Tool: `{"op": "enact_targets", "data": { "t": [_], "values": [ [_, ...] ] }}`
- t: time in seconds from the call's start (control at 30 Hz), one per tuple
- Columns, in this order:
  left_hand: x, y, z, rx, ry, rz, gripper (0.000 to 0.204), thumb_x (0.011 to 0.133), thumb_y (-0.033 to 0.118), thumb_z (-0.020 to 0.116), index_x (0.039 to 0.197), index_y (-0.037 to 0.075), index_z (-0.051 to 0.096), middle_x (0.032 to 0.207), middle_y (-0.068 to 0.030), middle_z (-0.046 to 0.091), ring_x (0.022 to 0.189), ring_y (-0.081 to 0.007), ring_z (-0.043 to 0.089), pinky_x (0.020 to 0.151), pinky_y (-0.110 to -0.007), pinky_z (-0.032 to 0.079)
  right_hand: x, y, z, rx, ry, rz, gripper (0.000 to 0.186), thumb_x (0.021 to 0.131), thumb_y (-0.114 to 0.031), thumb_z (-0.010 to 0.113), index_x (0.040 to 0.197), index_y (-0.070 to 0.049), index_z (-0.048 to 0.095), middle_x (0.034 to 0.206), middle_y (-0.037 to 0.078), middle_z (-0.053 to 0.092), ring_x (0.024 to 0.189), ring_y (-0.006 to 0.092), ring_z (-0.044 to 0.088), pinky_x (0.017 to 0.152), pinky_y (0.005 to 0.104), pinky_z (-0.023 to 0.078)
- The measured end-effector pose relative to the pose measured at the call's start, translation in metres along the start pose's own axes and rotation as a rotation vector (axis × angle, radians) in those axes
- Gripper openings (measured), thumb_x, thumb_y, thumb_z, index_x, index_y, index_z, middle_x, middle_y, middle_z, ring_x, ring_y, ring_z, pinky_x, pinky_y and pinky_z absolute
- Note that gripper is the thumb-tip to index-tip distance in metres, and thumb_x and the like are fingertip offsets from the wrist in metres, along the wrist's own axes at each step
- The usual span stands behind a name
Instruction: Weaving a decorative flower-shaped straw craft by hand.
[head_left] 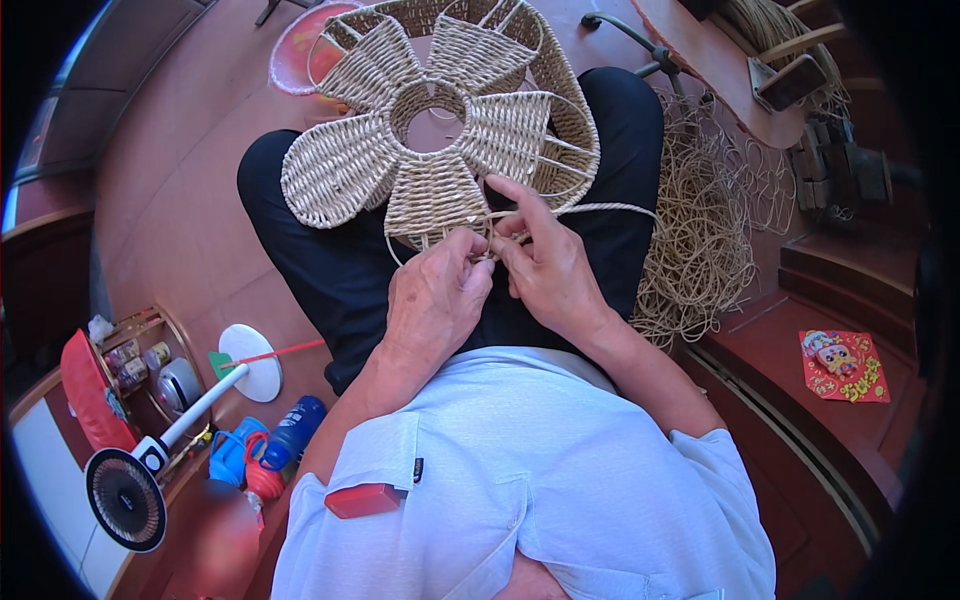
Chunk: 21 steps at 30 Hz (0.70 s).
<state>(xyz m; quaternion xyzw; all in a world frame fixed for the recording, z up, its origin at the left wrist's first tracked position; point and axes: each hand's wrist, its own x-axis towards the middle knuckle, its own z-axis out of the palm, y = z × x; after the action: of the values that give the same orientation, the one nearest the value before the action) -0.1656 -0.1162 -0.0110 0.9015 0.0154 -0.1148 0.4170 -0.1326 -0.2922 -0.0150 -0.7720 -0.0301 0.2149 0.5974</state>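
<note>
A flower-shaped piece of woven straw-coloured cord (pixel 340 175) rests across my thighs, with several petals round an open ring. One petal is fully rounded and filled; others show bare wire loops at their outer ends. Under it at the far right lies a deep woven basket wall (pixel 570 110). My left hand (pixel 438 290) is pinched at the lower right corner of the nearest petal. Meeting it there, my right hand (pixel 550 265) pinches cord with its index finger raised. A loose cord strand (pixel 615 208) runs from there to the right. The fingertips partly hide the weaving point.
A tangled heap of cord (pixel 695 250) lies on the floor by my right leg. Farther right are a phone (pixel 795 85) and a red card (pixel 845 366). At left stand a small fan (pixel 125 500) and a blue bottle (pixel 293 432). A pink-red round object (pixel 300 50) lies beyond my left knee.
</note>
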Motion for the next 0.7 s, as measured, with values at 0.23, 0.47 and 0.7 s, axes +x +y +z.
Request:
{"op": "enact_targets", "data": {
  "t": [0.23,0.47,0.7],
  "values": [
    [-0.003,0.004,0.002,0.033,0.147,0.259,0.021,0.096,0.012,0.076,0.114,0.01,0.065,0.107,-0.0126,0.067,0.089,-0.0349,0.074,0.071,-0.046,0.058,-0.019,0.017,0.002,0.313,0.08,-0.162,0.049,0.106,0.0,0.064,0.153,-0.006,0.051,0.102,0.004,0.066,0.07,0.0055,0.056,0.059,0.0228,0.046],
    [0.011,-0.004,0.019,0.298,0.185,0.467,0.018,0.097,0.022,0.075,0.103,0.01,0.063,0.098,-0.0104,0.058,0.087,-0.0289,0.07,0.07,-0.043,0.057,-0.03,0.018,-0.103,0.636,0.129,0.221,0.059,0.093,-0.009,0.079,0.146,-0.007,0.053,0.08,-0.009,0.05,0.055,-0.0018,0.036,0.042,0.0182,0.027],
    [0.014,0.006,0.023,0.301,0.209,0.486,0.015,0.098,0.016,0.075,0.099,0.009,0.062,0.094,-0.0089,0.06,0.08,-0.0276,0.071,0.067,-0.042,0.057,-0.136,0.271,-0.428,0.521,1.006,0.422,0.048,0.087,-0.016,0.073,0.134,-0.007,0.066,0.088,-0.004,0.062,0.048,0.0032,0.038,0.039,0.0194,0.027]
  ]
}}
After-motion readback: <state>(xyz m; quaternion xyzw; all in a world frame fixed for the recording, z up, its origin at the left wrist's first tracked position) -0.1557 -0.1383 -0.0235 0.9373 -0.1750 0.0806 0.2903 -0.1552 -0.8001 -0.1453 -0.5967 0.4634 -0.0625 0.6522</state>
